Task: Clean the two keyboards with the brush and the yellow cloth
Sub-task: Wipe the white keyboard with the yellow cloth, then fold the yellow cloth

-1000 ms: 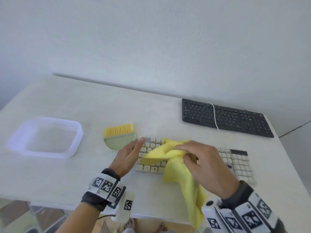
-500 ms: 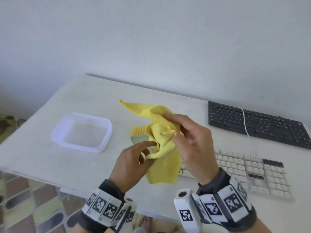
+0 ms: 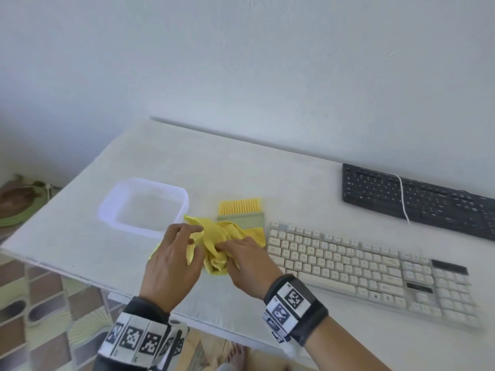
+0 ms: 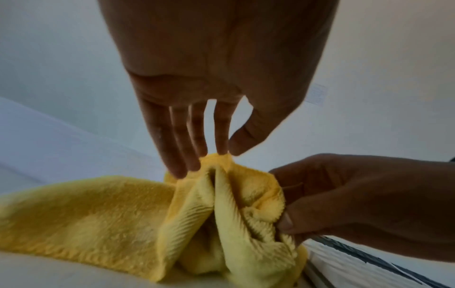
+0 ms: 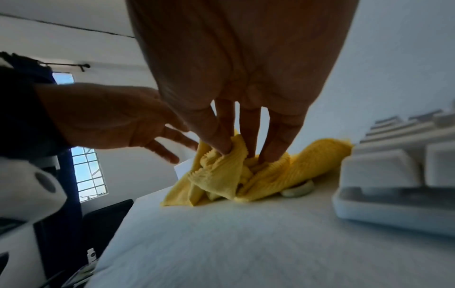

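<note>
Yellow cloth (image 3: 218,245) sits bunched near the tabletop's (image 3: 241,162) front edge, pinched by right hand (image 3: 247,266), left hand (image 3: 171,261) loose, brush (image 3: 241,214) just behind.

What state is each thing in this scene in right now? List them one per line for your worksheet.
yellow cloth: bunched on the table, partly over the brush.
right hand: pinches the cloth.
left hand: fingers straight, tips at the cloth's top fold.
brush: lying flat, bristles pointing away.
white keyboard: flat, uncovered.
black keyboard: flat, white cord across it.
plastic container: upright, lidless.
</note>
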Tool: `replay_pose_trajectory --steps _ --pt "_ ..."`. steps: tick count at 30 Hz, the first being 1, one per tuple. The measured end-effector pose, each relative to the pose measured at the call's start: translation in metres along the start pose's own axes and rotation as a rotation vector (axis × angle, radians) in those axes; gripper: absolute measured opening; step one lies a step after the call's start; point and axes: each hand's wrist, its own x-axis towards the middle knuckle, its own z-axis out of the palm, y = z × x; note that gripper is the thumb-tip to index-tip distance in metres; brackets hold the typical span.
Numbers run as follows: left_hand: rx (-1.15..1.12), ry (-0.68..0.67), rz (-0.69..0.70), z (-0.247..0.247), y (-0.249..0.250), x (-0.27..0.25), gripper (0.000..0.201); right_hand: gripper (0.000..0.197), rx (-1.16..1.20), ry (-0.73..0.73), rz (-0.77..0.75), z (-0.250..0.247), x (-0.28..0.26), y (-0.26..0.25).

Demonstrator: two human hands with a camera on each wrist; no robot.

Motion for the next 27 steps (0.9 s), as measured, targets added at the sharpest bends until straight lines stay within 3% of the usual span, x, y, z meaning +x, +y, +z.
replay_pose_trajectory --steps 2,4,6,9,10,12,15,19,20,23,27 --pt "-0.060 0.124 0.061 0.002 0.017 -0.002 0.014 0.044 0.046 0.039 -0.001 -0.008 -0.009 0.001" --pt "-0.161 0.127 0.138 0.006 0.040 -0.002 0.012 0.045 0.097 0.111 -0.003 -0.023 -0.022 0.004" --pt "-0.260 -0.006 0.155 0.016 0.060 -0.003 0.019 0.044 0.125 0.191 0.005 -0.041 -0.041 0.018" --pt "-0.265 -0.244 0.121 0.046 0.080 -0.003 0.015 0.039 0.141 0.306 0.106 -0.070 -0.081 0.056" --pt "-0.222 -0.300 0.112 0.058 0.084 -0.002 0.025 0.038 0.132 0.344 0.153 -0.081 -0.098 0.072" --pt "-0.072 -0.373 0.078 0.079 0.086 -0.002 0.053 0.038 0.100 0.419 0.269 -0.102 -0.133 0.104" --pt "0.026 -0.418 -0.063 0.103 0.093 -0.003 0.053 0.042 -0.065 0.490 0.506 -0.127 -0.192 0.160" --pt "-0.007 -0.391 -0.146 0.121 0.102 -0.004 0.066 0.055 -0.132 0.432 0.973 -0.139 -0.248 0.215" --pt "-0.013 -0.380 -0.159 0.124 0.105 -0.004 0.068 0.059 -0.111 0.413 1.004 -0.138 -0.257 0.224" --pt "-0.023 -0.372 -0.209 0.130 0.112 -0.004 0.071 0.062 -0.058 0.455 0.892 -0.131 -0.267 0.234" --pt "-0.076 -0.304 -0.239 0.126 0.127 -0.006 0.071 0.047 -0.019 0.534 0.861 -0.134 -0.267 0.233"
